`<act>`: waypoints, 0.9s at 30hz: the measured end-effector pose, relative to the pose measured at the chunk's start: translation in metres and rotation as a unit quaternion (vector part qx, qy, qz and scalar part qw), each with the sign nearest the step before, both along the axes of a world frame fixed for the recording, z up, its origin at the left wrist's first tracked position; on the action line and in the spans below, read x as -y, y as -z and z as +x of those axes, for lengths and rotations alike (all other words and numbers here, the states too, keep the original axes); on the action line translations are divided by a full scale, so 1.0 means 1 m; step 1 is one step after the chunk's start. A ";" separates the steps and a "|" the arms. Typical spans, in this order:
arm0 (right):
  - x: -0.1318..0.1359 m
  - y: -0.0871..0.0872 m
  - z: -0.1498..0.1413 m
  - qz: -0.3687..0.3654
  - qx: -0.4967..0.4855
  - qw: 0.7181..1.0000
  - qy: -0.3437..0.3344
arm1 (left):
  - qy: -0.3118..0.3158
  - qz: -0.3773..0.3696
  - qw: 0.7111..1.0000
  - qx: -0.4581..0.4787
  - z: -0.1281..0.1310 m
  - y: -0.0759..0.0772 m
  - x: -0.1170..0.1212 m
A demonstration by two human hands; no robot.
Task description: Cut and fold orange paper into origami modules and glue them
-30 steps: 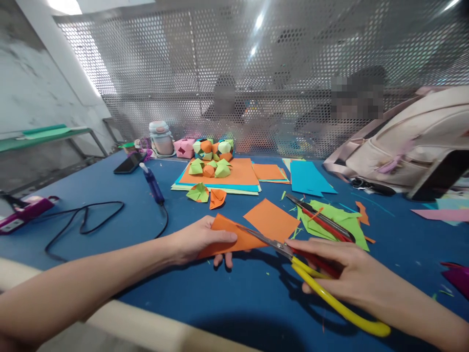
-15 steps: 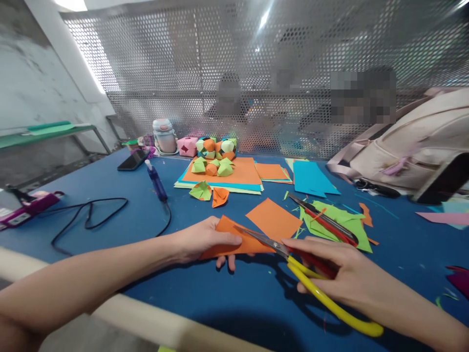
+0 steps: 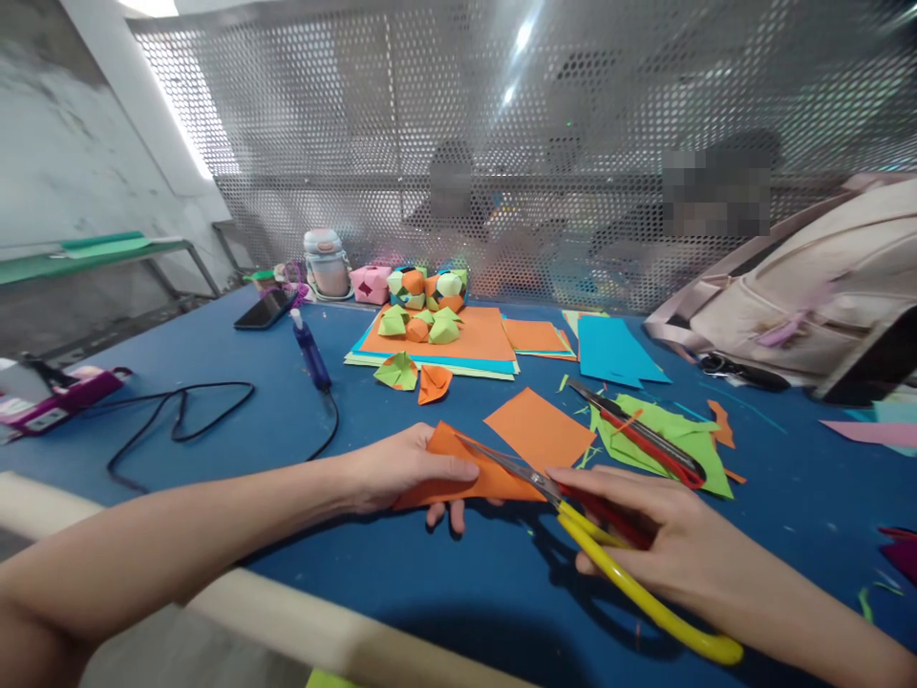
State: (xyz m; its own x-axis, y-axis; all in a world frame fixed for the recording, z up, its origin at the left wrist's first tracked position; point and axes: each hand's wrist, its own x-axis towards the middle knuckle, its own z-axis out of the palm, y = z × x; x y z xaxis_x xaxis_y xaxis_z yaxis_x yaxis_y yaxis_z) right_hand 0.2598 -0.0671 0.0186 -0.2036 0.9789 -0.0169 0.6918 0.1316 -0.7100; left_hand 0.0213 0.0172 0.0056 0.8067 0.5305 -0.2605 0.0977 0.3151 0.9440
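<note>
Pinched between thumb and fingers of my left hand [image 3: 422,468] is a folded piece of orange paper [image 3: 494,480], just above the blue table. My right hand [image 3: 645,516] grips a pair of scissors [image 3: 594,540] with yellow-and-red handles. Their blades lie along the upper edge of the folded paper, tips near my left thumb; whether paper sits between the blades I cannot tell. A flat orange square [image 3: 541,428] lies just beyond. To its right, a red utility knife [image 3: 645,435] rests on green paper scraps [image 3: 706,449].
Folded green and orange pieces [image 3: 430,327] sit on a paper stack [image 3: 479,334]. Behind are paper balls [image 3: 428,287] and a bottle [image 3: 327,263]. A glue gun [image 3: 310,352] with its cord, a phone [image 3: 265,309] and a power strip [image 3: 64,397] are left; a backpack [image 3: 802,277] is right.
The scissors have shifted very slightly left along the paper's edge, my right hand with them. The whole view has drifted a little; my left hand keeps its hold on the paper.
</note>
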 end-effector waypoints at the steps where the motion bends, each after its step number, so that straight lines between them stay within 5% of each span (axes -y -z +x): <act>1: 0.000 0.000 0.000 -0.001 0.000 1.000 0.000 | 0.001 -0.001 1.000 0.002 0.000 0.001 0.000; 27: 0.000 0.002 -0.005 0.013 0.008 1.000 -0.027 | 0.039 -0.059 0.997 0.022 0.000 0.000 0.003</act>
